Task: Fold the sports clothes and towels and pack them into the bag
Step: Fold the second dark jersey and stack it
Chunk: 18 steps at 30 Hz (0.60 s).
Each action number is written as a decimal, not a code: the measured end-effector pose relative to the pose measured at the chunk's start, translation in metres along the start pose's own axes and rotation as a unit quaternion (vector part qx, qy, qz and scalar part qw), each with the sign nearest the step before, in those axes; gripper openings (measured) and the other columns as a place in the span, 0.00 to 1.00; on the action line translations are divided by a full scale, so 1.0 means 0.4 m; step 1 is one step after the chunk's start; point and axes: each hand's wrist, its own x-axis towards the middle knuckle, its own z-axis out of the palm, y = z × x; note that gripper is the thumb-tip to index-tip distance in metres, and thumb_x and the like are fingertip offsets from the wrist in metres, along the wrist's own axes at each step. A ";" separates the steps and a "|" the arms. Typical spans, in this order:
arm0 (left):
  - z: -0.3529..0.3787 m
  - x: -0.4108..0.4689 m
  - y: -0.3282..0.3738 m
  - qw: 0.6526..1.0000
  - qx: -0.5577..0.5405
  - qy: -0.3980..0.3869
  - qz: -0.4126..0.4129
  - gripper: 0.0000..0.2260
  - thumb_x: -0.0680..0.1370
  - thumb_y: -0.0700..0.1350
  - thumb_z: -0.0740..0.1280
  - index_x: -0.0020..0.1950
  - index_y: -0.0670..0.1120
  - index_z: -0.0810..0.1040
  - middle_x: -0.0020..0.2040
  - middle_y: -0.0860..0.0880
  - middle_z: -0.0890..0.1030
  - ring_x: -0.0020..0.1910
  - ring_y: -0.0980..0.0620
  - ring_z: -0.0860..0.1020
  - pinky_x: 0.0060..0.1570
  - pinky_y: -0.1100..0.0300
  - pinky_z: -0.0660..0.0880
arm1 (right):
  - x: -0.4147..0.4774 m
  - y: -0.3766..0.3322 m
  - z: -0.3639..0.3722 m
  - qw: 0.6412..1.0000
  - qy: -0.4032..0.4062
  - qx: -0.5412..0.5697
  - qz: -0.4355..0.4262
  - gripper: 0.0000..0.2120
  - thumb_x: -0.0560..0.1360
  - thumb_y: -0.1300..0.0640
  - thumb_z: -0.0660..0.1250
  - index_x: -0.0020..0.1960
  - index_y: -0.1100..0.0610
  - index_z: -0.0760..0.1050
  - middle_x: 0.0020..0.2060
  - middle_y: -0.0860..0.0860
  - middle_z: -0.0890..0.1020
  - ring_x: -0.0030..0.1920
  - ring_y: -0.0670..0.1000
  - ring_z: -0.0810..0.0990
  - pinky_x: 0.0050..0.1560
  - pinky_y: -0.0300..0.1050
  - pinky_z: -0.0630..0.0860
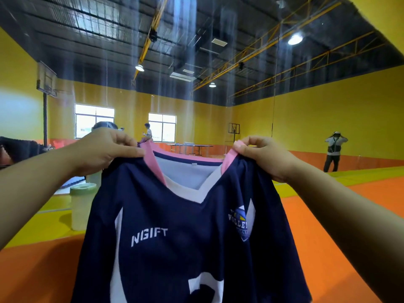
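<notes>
A navy sports jersey (175,226) with a pink and white V-collar and white lettering hangs in the air in front of me, its front facing me. My left hand (105,149) pinches its left shoulder by the collar. At the other shoulder, my right hand (260,156) pinches the pink collar edge. The jersey's lower part runs out of the frame at the bottom. No bag or towel is in view.
Orange and yellow floor mats (317,215) lie below. A translucent container with a green lid (82,206) stands on the mat at left, behind the jersey. One person (333,152) stands far right by the wall. Tables (190,147) sit in the background.
</notes>
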 end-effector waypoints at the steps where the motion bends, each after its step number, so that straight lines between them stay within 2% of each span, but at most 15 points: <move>1: -0.002 0.000 -0.003 1.000 0.022 0.013 0.001 0.38 0.39 0.67 0.78 0.38 0.44 0.79 0.28 0.52 0.78 0.25 0.58 0.74 0.23 0.69 0.69 | -0.005 -0.004 -0.006 1.000 -0.022 -0.005 -0.003 0.07 0.66 0.54 0.74 0.39 0.56 0.78 0.38 0.54 0.81 0.37 0.50 0.79 0.42 0.43 0.76; 4: -0.008 -0.002 -0.009 0.997 0.055 0.044 0.013 0.38 0.40 0.67 0.79 0.42 0.45 0.78 0.32 0.49 0.81 0.29 0.58 0.76 0.31 0.64 0.72 | -0.015 -0.009 -0.026 0.997 -0.061 -0.056 -0.001 0.17 0.54 0.57 0.78 0.40 0.60 0.78 0.37 0.56 0.82 0.38 0.52 0.81 0.41 0.44 0.78; 6: -0.005 -0.005 -0.006 0.994 0.096 0.057 0.018 0.29 0.53 0.60 0.80 0.45 0.45 0.79 0.34 0.49 0.83 0.30 0.58 0.77 0.34 0.63 0.73 | -0.015 -0.001 -0.033 0.993 -0.047 -0.106 0.001 0.18 0.52 0.59 0.79 0.39 0.59 0.78 0.35 0.55 0.83 0.38 0.53 0.80 0.42 0.47 0.77; 8: -0.002 -0.001 -0.007 0.986 0.135 0.092 0.016 0.15 0.65 0.49 0.78 0.47 0.45 0.80 0.33 0.53 0.83 0.32 0.57 0.79 0.34 0.62 0.75 | -0.015 0.011 -0.034 0.992 -0.027 -0.120 -0.004 0.14 0.57 0.65 0.80 0.37 0.58 0.78 0.34 0.55 0.83 0.38 0.54 0.80 0.44 0.51 0.75; 10: -0.003 0.004 -0.010 0.981 0.152 0.124 0.011 0.09 0.67 0.46 0.76 0.46 0.47 0.83 0.36 0.53 0.84 0.39 0.52 0.81 0.42 0.55 0.78 | -0.014 0.022 -0.033 0.993 -0.008 -0.114 -0.017 0.10 0.63 0.68 0.77 0.37 0.59 0.78 0.32 0.53 0.83 0.37 0.53 0.80 0.42 0.49 0.76; 13: -0.009 0.005 -0.008 0.982 0.132 0.134 -0.002 0.08 0.68 0.46 0.76 0.45 0.47 0.84 0.40 0.49 0.85 0.45 0.47 0.82 0.51 0.49 0.77 | -0.011 0.026 -0.031 0.996 0.024 -0.072 -0.040 0.09 0.68 0.69 0.73 0.36 0.58 0.77 0.27 0.48 0.82 0.29 0.44 0.79 0.31 0.37 0.75; 16: -0.012 0.010 -0.003 0.986 0.097 0.135 0.010 0.07 0.71 0.46 0.73 0.46 0.45 0.81 0.42 0.47 0.85 0.43 0.48 0.81 0.45 0.55 0.75 | -0.004 0.021 -0.028 0.997 0.059 -0.007 -0.054 0.12 0.73 0.68 0.68 0.36 0.54 0.73 0.28 0.49 0.81 0.26 0.44 0.76 0.25 0.35 0.71; 18: -0.009 0.019 0.008 0.982 0.098 0.158 0.037 0.08 0.73 0.48 0.71 0.47 0.45 0.79 0.42 0.47 0.84 0.41 0.49 0.79 0.44 0.54 0.73 | 0.007 0.017 -0.027 0.995 0.083 -0.012 -0.056 0.13 0.76 0.63 0.67 0.37 0.50 0.71 0.31 0.52 0.81 0.26 0.46 0.76 0.25 0.37 0.70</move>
